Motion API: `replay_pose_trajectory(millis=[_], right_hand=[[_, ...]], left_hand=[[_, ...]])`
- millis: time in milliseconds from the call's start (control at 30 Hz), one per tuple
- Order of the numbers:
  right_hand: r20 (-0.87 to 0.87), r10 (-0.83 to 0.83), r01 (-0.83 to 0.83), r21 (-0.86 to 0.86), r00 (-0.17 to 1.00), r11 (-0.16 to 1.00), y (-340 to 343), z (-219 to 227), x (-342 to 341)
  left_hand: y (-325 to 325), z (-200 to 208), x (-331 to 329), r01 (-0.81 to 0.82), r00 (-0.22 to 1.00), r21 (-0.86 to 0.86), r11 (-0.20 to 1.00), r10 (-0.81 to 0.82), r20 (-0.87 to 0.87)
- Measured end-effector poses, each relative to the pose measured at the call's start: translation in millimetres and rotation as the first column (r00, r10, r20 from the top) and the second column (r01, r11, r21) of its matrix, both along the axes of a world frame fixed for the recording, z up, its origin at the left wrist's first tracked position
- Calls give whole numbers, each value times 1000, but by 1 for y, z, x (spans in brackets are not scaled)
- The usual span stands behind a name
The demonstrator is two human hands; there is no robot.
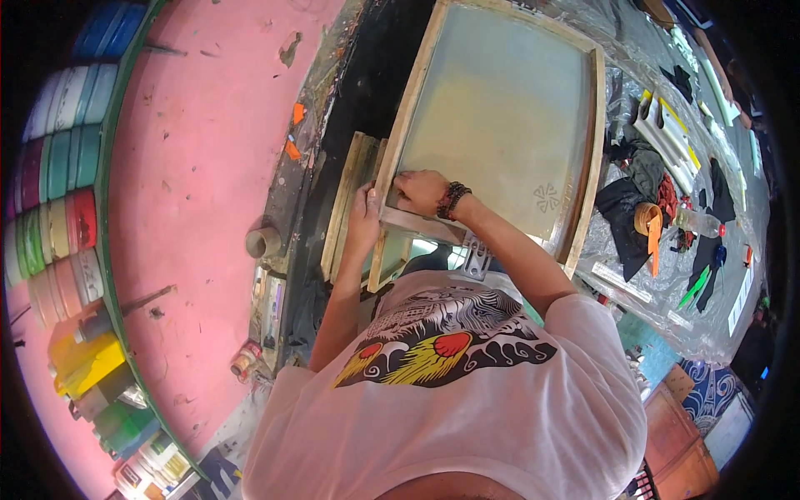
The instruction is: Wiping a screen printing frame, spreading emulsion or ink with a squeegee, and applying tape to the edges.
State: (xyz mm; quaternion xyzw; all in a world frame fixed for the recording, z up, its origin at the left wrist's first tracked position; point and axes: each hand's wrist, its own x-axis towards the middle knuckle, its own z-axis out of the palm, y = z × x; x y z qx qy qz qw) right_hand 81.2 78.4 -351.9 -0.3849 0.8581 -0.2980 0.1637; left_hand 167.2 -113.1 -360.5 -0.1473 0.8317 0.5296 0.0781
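A wooden screen printing frame [597, 125] with pale, yellowish mesh [492, 125] lies in front of me, tilted in the view. A small flower-like figure [546, 197] shows near its lower right corner. My left hand [363, 218] grips the outer side of the frame at its lower left corner, fingers up against the wood. My right hand [423, 192], with a dark beaded bracelet [453, 200] at the wrist, is over the mesh just inside that corner. Its fingers are curled; what they hold, if anything, is hidden. A metal clamp [477, 257] sits at the frame's near edge.
More wooden frames [348, 208] stand at the left, below my left hand. On the right, a plastic-covered table [667, 325] carries squeegees [667, 137], dark cloths [621, 221], a tape roll [646, 218] and a clear bottle [700, 222]. Colourful tubs [58, 162] line a shelf by the pink wall [208, 150].
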Motion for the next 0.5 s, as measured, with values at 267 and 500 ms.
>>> replay_pose_trajectory(millis=[267, 500], right_hand=[[-62, -123, 129, 111, 990, 985, -2, 28, 26], [192, -198, 203, -5, 961, 979, 9, 16, 9]], left_hand=[[1, 3, 4, -39, 999, -14, 999, 38, -33], [8, 23, -2, -22, 998, 6, 1000, 22, 58]])
